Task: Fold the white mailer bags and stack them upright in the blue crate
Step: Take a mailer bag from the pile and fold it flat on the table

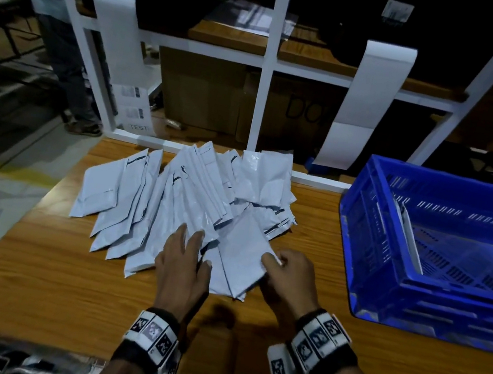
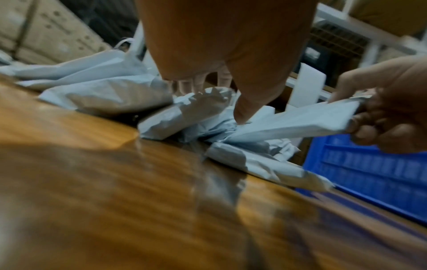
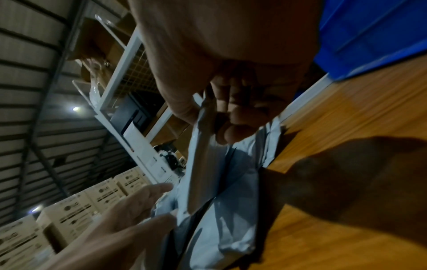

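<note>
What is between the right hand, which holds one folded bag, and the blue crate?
Only bare wooden table lies between the right hand and the blue crate; the head view shows this.

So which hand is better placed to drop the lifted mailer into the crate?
Right. The right hand already pinches the folded mailer and is nearer the blue crate; the left hand rests on the pile.
</note>
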`<action>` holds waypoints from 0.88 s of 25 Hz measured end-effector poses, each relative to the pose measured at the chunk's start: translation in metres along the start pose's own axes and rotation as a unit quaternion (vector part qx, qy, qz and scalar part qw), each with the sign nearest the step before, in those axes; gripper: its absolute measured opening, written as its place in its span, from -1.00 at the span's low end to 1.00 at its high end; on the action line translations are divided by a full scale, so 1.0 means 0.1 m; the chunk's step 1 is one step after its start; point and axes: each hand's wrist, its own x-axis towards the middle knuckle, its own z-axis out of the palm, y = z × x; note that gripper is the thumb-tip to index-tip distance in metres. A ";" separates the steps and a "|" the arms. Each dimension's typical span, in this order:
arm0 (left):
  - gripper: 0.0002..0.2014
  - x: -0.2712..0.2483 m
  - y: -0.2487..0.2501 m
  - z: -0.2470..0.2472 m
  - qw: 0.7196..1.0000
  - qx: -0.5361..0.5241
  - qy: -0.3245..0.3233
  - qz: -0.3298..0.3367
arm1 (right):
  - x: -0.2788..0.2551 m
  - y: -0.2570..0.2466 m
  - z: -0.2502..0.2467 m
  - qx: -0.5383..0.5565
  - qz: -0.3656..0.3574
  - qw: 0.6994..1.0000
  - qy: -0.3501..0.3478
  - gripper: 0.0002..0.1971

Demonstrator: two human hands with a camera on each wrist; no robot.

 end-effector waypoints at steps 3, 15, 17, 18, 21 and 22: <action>-0.48 -0.01 0.10 0.06 0.999 0.008 0.000 0.051 | -0.23 0.28 -0.32 0.039 0.030 0.999 0.016 -0.64; -0.64 -0.28 0.77 0.46 0.984 -0.065 -0.040 0.160 | -0.86 0.97 -0.83 0.129 0.163 0.978 -0.003 -0.73; -0.63 -0.32 0.84 0.53 0.975 -0.039 -0.061 0.211 | -0.91 1.09 -0.89 0.046 0.170 0.982 -0.061 -0.72; -0.60 -0.34 0.85 0.59 0.966 -0.030 -0.094 0.238 | -0.92 1.14 -0.91 0.025 0.170 0.981 -0.084 -0.70; -0.42 -0.44 0.85 0.74 0.939 0.050 -0.216 0.263 | -0.95 1.20 -1.02 0.005 0.168 0.982 -0.090 -0.64; -0.38 -0.50 0.87 0.78 0.932 0.068 -0.239 0.263 | -0.96 1.20 -1.06 -0.014 0.154 0.984 -0.091 -0.65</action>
